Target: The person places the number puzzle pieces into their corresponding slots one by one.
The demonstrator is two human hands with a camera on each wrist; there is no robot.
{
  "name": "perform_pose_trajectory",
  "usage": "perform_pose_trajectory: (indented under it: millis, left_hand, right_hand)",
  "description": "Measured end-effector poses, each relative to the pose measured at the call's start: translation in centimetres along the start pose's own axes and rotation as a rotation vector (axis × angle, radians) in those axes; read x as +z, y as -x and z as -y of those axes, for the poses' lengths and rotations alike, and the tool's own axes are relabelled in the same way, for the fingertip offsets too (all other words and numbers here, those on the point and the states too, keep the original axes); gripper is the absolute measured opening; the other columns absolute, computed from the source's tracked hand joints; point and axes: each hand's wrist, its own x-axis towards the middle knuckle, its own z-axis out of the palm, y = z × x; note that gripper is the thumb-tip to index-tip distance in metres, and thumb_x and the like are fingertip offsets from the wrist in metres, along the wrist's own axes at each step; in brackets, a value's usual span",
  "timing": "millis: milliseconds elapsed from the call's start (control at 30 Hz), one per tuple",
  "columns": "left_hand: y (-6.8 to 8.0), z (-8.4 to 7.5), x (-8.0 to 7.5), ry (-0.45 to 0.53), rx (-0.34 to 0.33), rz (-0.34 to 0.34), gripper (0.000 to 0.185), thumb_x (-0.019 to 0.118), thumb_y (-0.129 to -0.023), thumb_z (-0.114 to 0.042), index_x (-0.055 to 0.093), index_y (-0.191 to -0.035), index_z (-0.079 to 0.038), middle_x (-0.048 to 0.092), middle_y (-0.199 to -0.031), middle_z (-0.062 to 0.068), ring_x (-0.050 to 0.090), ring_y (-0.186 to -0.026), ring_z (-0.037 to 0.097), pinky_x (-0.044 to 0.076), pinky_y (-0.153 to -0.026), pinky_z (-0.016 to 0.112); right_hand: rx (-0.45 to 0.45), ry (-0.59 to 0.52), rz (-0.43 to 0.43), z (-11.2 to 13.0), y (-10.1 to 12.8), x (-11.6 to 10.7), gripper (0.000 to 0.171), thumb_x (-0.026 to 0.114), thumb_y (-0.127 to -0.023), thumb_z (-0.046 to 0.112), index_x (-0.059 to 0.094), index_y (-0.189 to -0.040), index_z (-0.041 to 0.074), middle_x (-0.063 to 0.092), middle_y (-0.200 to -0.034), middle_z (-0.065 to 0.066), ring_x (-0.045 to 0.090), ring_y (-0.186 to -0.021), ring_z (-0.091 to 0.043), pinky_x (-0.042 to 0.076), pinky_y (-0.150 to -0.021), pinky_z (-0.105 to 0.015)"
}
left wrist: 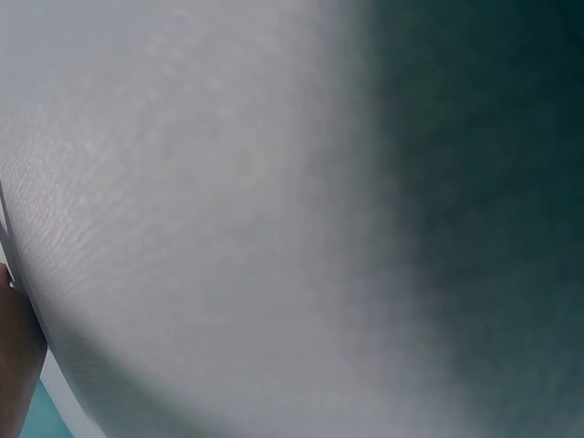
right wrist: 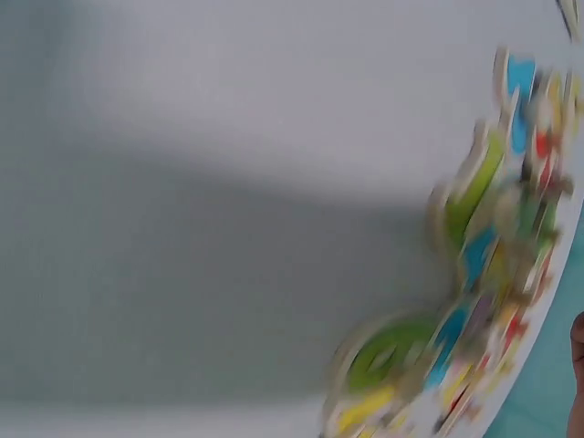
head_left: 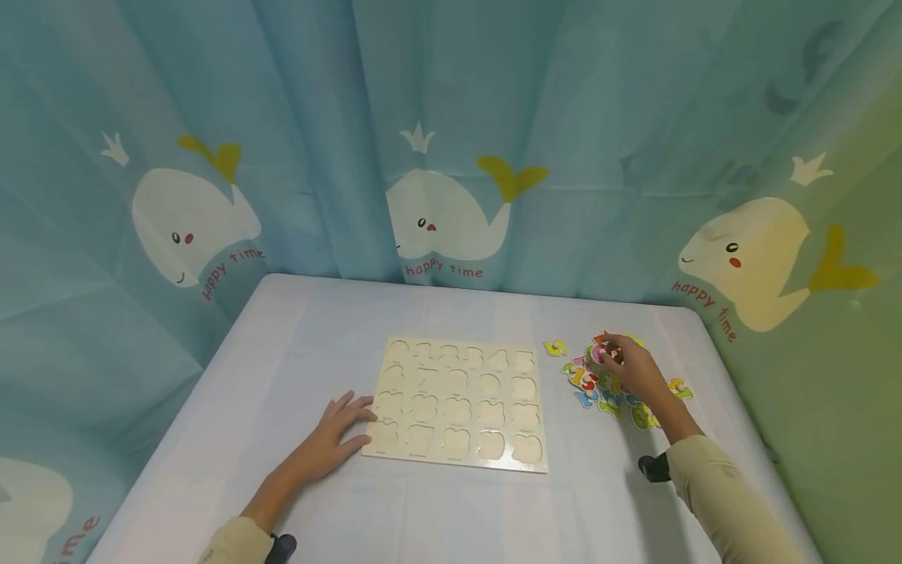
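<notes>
A pale wooden puzzle board [head_left: 457,406] with rows of shallow shaped recesses lies on the white table, and none of its recesses holds a piece. My left hand [head_left: 337,435] rests at the board's left edge, fingers spread and fingertips touching it. Over on the right, my right hand [head_left: 634,368] reaches down into a heap of colourful puzzle pieces [head_left: 607,403]. Its thumb and fingers pinch a pink puzzle piece [head_left: 598,354] at the heap's upper side. The right wrist view shows blurred green, blue and yellow pieces [right wrist: 392,351] with small knobs.
One yellow-green piece [head_left: 555,348] lies apart, between the board and the heap. Another loose piece [head_left: 680,388] is beside the right wrist. A blue curtain [head_left: 451,94] with whale prints hangs behind the table [head_left: 324,313]. The left wrist view holds mostly blurred tabletop.
</notes>
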Motion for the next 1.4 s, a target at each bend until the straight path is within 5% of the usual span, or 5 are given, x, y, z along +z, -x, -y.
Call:
perform_pose_trajectory:
  millis: [233, 867, 1400]
  left_hand:
    - [0.1, -0.1, -0.2, -0.010, -0.003, -0.005, 0.026, 0.067, -0.086, -0.016, 0.060, -0.111, -0.015, 0.047, -0.138, 0.015, 0.020, -0.135, 0.045, 0.002, -0.105, 0.065]
    - [0.1, 0.2, -0.1, 0.005, -0.023, -0.009, 0.024, 0.067, -0.087, -0.019, 0.061, -0.110, -0.016, 0.048, -0.138, 0.012, 0.020, -0.136, 0.043, 0.002, -0.107, 0.062]
    - [0.2, 0.2, 0.2, -0.011, -0.021, -0.013, 0.024, 0.066, -0.088, -0.021, 0.061, -0.111, -0.018, 0.048, -0.139, 0.010, 0.020, -0.136, 0.041, 0.003, -0.108, 0.061]
  right_hand:
    - [-0.145, 0.028, 0.027, 3.5, -1.4, 2.5, 0.040, 0.061, -0.092, 0.012, 0.052, -0.127, -0.004, 0.059, -0.096, -0.010, 0.054, -0.073, -0.019, 0.048, -0.056, -0.027]
    - [-0.288, 0.030, 0.172, 11.4, -3.5, 9.5, 0.036, 0.064, -0.089, 0.009, 0.057, -0.124, 0.003, 0.058, -0.094, -0.002, 0.052, -0.076, -0.014, 0.048, -0.067, -0.029]
    - [-0.435, -0.023, 0.197, 16.0, -4.4, 14.1, 0.034, 0.062, -0.089, 0.007, 0.057, -0.122, 0.002, 0.059, -0.093, -0.002, 0.054, -0.078, -0.013, 0.049, -0.071, -0.030]
